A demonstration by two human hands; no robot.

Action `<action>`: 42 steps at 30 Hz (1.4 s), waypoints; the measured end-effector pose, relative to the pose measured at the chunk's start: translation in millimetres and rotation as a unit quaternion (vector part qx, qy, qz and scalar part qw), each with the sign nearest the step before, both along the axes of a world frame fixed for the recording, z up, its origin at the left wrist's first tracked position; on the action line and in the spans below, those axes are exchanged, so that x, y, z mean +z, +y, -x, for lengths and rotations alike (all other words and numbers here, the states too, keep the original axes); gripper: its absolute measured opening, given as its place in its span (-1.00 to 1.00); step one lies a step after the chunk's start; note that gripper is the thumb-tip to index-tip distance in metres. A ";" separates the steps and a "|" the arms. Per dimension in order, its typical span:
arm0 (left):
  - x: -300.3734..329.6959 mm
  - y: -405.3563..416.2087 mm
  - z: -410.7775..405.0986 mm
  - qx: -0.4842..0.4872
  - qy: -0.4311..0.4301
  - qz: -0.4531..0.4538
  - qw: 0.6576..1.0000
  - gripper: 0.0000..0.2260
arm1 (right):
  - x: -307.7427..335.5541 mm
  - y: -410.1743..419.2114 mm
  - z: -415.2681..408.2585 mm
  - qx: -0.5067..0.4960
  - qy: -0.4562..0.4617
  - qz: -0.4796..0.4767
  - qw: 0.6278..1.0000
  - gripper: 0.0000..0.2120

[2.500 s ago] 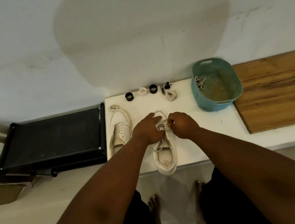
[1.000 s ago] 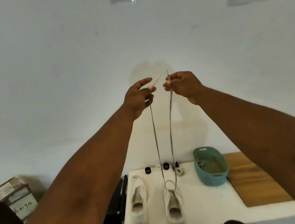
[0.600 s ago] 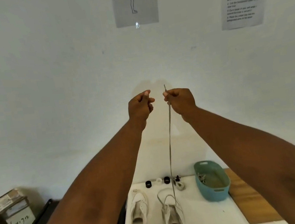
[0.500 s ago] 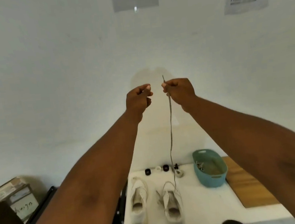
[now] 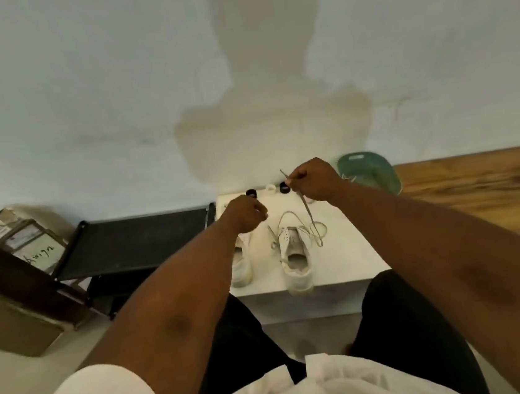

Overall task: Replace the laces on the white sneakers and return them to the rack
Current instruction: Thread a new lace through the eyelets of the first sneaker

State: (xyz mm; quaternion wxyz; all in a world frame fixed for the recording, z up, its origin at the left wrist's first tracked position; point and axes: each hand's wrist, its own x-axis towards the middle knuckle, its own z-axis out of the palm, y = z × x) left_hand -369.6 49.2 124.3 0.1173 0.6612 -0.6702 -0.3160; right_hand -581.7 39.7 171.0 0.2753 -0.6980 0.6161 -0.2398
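Both hands have dropped from overhead to table level. Right hand [image 5: 313,180] pinches one lace [image 5: 310,220] end, likely for threading; left hand [image 5: 247,212] is curled, contents indeterminate. Sneaker [image 5: 296,254] sits on the white table [image 5: 350,261].

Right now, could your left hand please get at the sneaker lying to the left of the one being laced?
Probably yes. The left hand hovers just above that sneaker, curled and seemingly holding nothing, with nothing between them. Only the right hand is busy, pinching the lace.

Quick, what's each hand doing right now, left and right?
Left hand: fingers curled; whether it holds anything cannot be told.
Right hand: pinching the lace near its tip.
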 end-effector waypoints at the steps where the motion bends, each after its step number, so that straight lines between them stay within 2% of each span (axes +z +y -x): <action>1: -19.9 5.7 1.1 -0.022 -0.025 -0.020 0.999 -0.90 | -18.2 0.2 1.6 0.001 0.001 -0.016 1.000 -0.84; 5: -76.8 27.8 11.8 -0.064 -0.033 -0.078 0.994 -0.87 | -72.2 0.8 8.3 0.000 0.010 -0.070 0.998 -0.85; 9: -93.0 38.6 24.1 -0.107 -0.010 -0.029 0.994 -0.94 | -99.6 -2.8 9.2 0.000 0.008 -0.090 0.996 -0.83; 12: -86.5 33.2 43.6 -0.215 -0.121 -0.020 0.969 -0.87 | -104.7 -6.0 5.4 0.009 0.020 -0.086 0.996 -0.81; 14: -82.6 26.2 57.5 -0.310 -0.244 -0.059 0.917 -0.76 | -105.0 -7.8 3.2 0.016 0.018 -0.080 0.997 -0.81; 16: -78.5 22.3 69.5 -0.350 -0.333 -0.076 0.872 -0.68 | -103.7 -7.9 1.9 0.023 0.021 -0.075 0.997 -0.81; 17: -77.1 21.7 74.1 -0.352 -0.358 -0.080 0.861 -0.65 | -103.3 -7.8 1.1 0.025 0.020 -0.073 0.997 -0.81; 22: -68.3 23.2 95.8 -0.335 -0.410 -0.081 0.845 -0.70 | -98.3 -4.0 7.4 0.031 0.022 -0.060 0.997 -0.81; 24: -66.2 21.7 94.6 -0.323 -0.402 -0.077 0.853 -0.75 | -96.6 -3.0 13.2 0.026 0.024 -0.058 0.998 -0.81; 25: -63.6 19.4 90.5 -0.309 -0.385 -0.074 0.866 -0.76 | -94.5 -3.1 16.4 0.020 0.020 -0.056 0.998 -0.81; 27: -61.0 9.3 80.2 -0.245 -0.289 -0.062 0.923 -0.78 | -88.6 -4.8 22.7 0.002 0.000 -0.046 0.999 -0.84; 29: -47.8 -2.9 69.6 -0.150 -0.116 -0.016 0.982 -0.84 | -75.9 -7.5 26.9 -0.022 -0.031 -0.027 0.999 -0.87; 30: -36.9 -9.7 65.2 -0.085 -0.009 0.003 0.996 -0.88 | -66.9 -9.5 27.7 -0.030 -0.048 -0.012 0.998 -0.90; 32: -6.1 -21.7 60.0 0.019 0.164 0.040 0.985 -0.84 | -46.3 -16.4 27.2 -0.045 -0.082 0.027 0.995 -0.94; 33: 15.5 -27.0 57.7 0.050 0.211 0.066 0.974 -0.80 | -31.9 -20.1 25.3 -0.055 -0.096 0.049 0.993 -0.91; 38: 120.7 -40.3 57.5 0.071 0.400 0.137 0.904 -0.73 | 59.5 -28.2 9.4 -0.072 -0.177 0.138 0.972 -0.80; 42: 183.9 -38.3 60.4 0.069 0.478 0.183 0.857 -0.81 | 131.3 -21.4 -1.2 -0.076 -0.234 0.193 0.950 -0.85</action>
